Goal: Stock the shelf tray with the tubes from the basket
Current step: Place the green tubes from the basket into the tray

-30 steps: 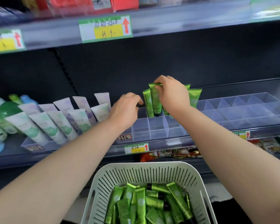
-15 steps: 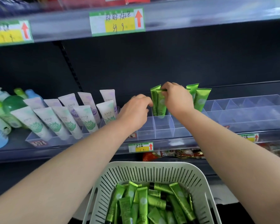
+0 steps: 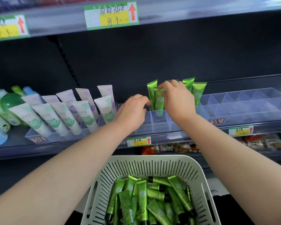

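Green tube (image 3: 159,101), qty 1, in hand: long axis near vertical, flat crimped end up, cap end down inside a cell of the clear divider tray (image 3: 161,125) on the mid shelf; printed side faces the viewer. R hand (image 3: 177,96) pinches its crimped top betw. thumb and fingers, wrist above the tray.

Neighbour tube (image 3: 151,93): green, upright, crimp up, just behind and left of the held one, overlapping it in view.

Rear green tubes (image 3: 198,93): at least 2, upright, crimps up, right of and behind the R hand, partly hidden by it.

L hand (image 3: 133,109): back to camera, fingers curled, tips just beside the neighbour tube's lower part at the tray's left end; cannot tell if it grips or touches anything.

Basket (image 3: 152,164): pale slotted plastic, below the shelf, betw. both forearms. Loose green tubes (image 3: 143,197) piled in it, mostly lying front-to-back, crimps toward the shelf; a few crosswise w/ black caps showing.

Second clear tray (image 3: 243,103): right of the first, same shelf.

White tubes (image 3: 86,114): left, own tray, leaning back, caps down, green and purple prints.

Bottles (image 3: 8,101): far left; green, blue, white.

Price tag (image 3: 111,14): upper shelf edge, red arrow up. Small tag (image 3: 139,141): mid shelf edge.

Snack packets (image 3: 177,147): shelf below.
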`<state>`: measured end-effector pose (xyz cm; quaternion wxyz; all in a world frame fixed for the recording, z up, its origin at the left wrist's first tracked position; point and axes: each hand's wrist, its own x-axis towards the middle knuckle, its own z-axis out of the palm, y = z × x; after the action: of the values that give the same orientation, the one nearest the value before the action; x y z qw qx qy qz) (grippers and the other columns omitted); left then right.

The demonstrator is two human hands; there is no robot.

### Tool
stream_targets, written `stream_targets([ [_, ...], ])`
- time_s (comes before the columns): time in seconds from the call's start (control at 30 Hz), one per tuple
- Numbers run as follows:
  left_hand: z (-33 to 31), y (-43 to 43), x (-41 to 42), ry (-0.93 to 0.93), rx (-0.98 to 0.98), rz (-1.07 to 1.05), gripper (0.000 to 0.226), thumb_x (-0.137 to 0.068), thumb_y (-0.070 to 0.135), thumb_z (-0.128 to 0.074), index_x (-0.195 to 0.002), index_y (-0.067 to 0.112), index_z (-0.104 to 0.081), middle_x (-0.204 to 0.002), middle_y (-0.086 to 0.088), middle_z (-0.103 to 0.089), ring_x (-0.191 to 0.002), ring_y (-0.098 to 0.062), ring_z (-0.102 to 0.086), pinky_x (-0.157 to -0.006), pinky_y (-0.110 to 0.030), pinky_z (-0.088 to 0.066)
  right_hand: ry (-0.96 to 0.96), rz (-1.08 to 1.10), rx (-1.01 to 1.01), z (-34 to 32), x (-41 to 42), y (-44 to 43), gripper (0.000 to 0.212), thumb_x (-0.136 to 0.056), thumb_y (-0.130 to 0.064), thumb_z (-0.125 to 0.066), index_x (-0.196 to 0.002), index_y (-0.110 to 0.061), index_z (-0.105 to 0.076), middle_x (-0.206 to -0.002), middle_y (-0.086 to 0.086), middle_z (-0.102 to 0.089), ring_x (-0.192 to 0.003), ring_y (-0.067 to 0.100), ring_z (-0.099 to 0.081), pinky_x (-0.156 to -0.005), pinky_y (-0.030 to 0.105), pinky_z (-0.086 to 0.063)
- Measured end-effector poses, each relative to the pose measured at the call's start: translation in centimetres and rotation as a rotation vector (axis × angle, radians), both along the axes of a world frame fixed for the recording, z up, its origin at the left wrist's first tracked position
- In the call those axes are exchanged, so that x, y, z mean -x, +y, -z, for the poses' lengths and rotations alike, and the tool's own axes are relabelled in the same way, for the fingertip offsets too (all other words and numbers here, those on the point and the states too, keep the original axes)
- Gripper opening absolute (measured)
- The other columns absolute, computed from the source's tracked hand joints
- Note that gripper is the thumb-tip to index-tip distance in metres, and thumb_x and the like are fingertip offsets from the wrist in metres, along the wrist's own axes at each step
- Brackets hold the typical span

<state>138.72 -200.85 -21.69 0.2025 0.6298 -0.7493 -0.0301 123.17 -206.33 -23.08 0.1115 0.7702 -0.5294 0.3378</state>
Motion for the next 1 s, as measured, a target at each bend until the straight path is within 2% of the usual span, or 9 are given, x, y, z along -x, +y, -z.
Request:
stream_targets([
  [0.07, 0.6, 0.9, -0.1, 0.025, 0.003, 0.008, 0.025, -0.095, 0.010, -0.053, -0.117, 0.019, -0.062, -0.127, 0.003, -0.055, -0.114, -0.018, -0.051, -0.088, -0.035, -0.045, -0.010, -0.027, 0.035, 1.1, 0.4, 1.8, 0.020, -0.089, -0.010, -0.059, -0.106, -0.018, -0.065, -0.096, 0.003, -0.064, -0.088, 0.028, -0.058, -0.052, 0.032, -0.043],
  [0.2, 2.8, 3.4, -0.3, 0.052, -0.039, 0.024, 0.026, -0.094, 0.009, -0.055, -0.116, 0.020, -0.063, -0.129, 0.003, -0.055, -0.118, -0.018, -0.051, -0.094, -0.031, -0.041, 0.001, -0.062, 0.003, 4.4, 1.0, 5.8, 0.022, -0.081, -0.007, -0.068, -0.100, -0.017, -0.068, -0.088, 0.003, -0.065, -0.080, 0.029, -0.060, -0.050, 0.031, -0.043],
  [0.37, 7.5, 7.4, -0.6, 0.083, -0.128, 0.061, 0.024, -0.091, 0.008, -0.058, -0.111, 0.018, -0.065, -0.120, 0.003, -0.061, -0.112, -0.018, -0.055, -0.096, -0.035, -0.044, 0.051, -0.110, -0.125, 9.9, 1.2, 10.2, 0.024, -0.076, -0.010, -0.073, -0.097, -0.019, -0.067, -0.084, 0.000, -0.066, -0.076, 0.027, -0.061, -0.050, 0.033, -0.047],
  [0.5, 11.8, 10.1, -1.5, 0.072, -0.250, -0.036, 0.024, -0.092, 0.011, -0.058, -0.114, 0.019, -0.063, -0.121, 0.003, -0.060, -0.113, -0.017, -0.056, -0.097, -0.031, -0.043, 0.106, -0.155, -0.283, 13.7, 0.7, 12.7, 0.019, -0.076, -0.013, -0.075, -0.093, -0.019, -0.069, -0.083, 0.000, -0.066, -0.073, 0.025, -0.063, -0.048, 0.031, -0.047],
  [0.57, 13.9, 11.1, -2.1, 0.054, -0.343, -0.113, 0.027, -0.093, 0.012, -0.058, -0.118, 0.019, -0.061, -0.126, 0.003, -0.059, -0.117, -0.016, -0.054, -0.100, -0.030, -0.041, 0.159, -0.175, -0.442, 15.1, 0.2, 13.6, 0.019, -0.084, -0.016, -0.068, -0.103, -0.020, -0.067, -0.096, -0.001, -0.067, -0.089, 0.025, -0.063, -0.061, 0.034, -0.051],
  [0.67, 16.6, 12.0, -3.1, 0.038, -0.469, -0.204, 0.031, -0.092, 0.012, -0.058, -0.122, 0.019, -0.060, -0.127, 0.002, -0.060, -0.119, -0.016, -0.054, -0.101, -0.031, -0.042, 0.250, -0.216, -0.659, 17.5, -0.6, 14.3, 0.029, -0.092, -0.014, -0.054, -0.120, -0.023, -0.057, -0.115, -0.003, -0.060, -0.107, 0.022, -0.055, -0.082, 0.035, -0.048],
  [0.8, 18.9, 12.5, -4.3, 0.039, -0.538, -0.254, 0.032, -0.091, 0.009, -0.060, -0.123, 0.017, -0.060, -0.126, 0.001, -0.060, -0.118, -0.017, -0.054, -0.097, -0.028, -0.041, 0.335, -0.243, -0.865, 19.9, -1.9, 14.3, 0.035, -0.091, -0.011, -0.051, -0.125, -0.019, -0.051, -0.122, 0.002, -0.054, -0.115, 0.024, -0.048, -0.092, 0.038, -0.045],
  [1.0, 20.8, 12.5, -5.0, 0.075, -0.572, -0.273, 0.034, -0.092, 0.006, -0.058, -0.124, 0.015, -0.059, -0.127, 0.001, -0.059, -0.118, -0.016, -0.054, -0.099, -0.028, -0.042, 0.441, -0.261, -0.998, 22.6, -4.3, 13.7, 0.050, -0.093, -0.027, -0.056, -0.140, -0.018, -0.038, -0.136, 0.005, -0.048, -0.128, 0.026, -0.040, -0.103, 0.041, -0.037],
])
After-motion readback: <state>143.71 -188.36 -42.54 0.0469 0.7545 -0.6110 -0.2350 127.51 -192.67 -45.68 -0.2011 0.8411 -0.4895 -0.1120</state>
